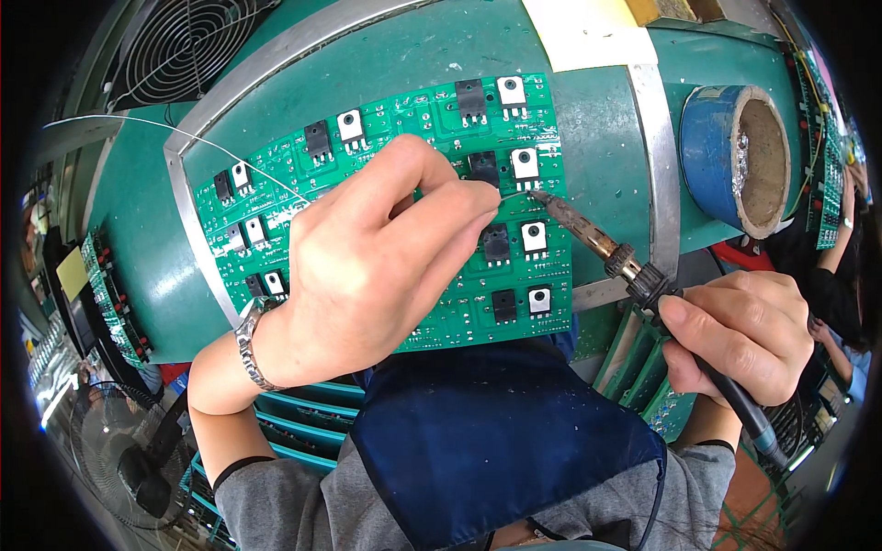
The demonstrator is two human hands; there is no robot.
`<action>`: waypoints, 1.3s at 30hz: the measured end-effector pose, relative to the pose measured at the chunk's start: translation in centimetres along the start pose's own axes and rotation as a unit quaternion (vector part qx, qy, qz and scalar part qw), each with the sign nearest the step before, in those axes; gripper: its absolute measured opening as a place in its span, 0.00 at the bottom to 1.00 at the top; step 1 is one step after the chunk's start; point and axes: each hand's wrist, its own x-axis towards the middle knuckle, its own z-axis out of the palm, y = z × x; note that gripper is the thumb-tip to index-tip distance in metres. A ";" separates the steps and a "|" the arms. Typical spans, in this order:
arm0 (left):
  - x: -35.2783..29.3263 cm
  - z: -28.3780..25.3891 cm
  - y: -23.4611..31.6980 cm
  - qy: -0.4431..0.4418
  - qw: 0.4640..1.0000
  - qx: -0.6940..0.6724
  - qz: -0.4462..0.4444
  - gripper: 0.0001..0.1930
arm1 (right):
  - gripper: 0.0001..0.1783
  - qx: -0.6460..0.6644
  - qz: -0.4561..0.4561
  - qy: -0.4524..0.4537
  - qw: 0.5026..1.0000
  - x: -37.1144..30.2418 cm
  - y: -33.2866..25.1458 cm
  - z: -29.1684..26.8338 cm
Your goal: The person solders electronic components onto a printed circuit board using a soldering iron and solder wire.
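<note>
A green circuit board (432,317) lies in front of me, set with several black and silver-white three-legged transistors. My right hand (744,335) is closed around the handle of a soldering iron (634,275). The iron's tip touches down by the legs of a white transistor (525,165) on the board's right side. Over the middle of the board, my left hand (377,253) pinches a thin solder wire (230,151). The wire's short end reaches from the fingertips to the iron's tip; its long end trails off to the upper left. My left hand hides part of the board.
A metal frame (654,156) borders the green work surface. At the right stands a blue roll with a brown core (694,161). Yellow paper (593,37) lies at the top, near a fan grille (188,41) at upper left. More boards (115,303) stand at the left; other people's arms show far right.
</note>
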 end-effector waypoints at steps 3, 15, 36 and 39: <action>0.1 0.1 -0.1 0.005 1.000 -0.002 0.000 0.12 | 0.12 0.005 0.002 -0.007 1.000 -0.1 0.1 -0.1; 0.1 0.7 -0.3 0.000 1.000 -0.007 0.009 0.12 | 0.12 0.002 -0.012 -0.003 1.000 -0.2 0.5 0.1; -3.9 -2.3 3.3 -0.129 0.977 -0.151 -0.084 0.10 | 0.15 0.025 -0.015 0.007 1.000 -1.5 -1.2 -0.6; -6.3 -0.2 4.3 -0.179 0.957 -0.212 -0.085 0.11 | 0.14 0.020 -0.020 0.024 0.999 -1.9 -1.9 -0.4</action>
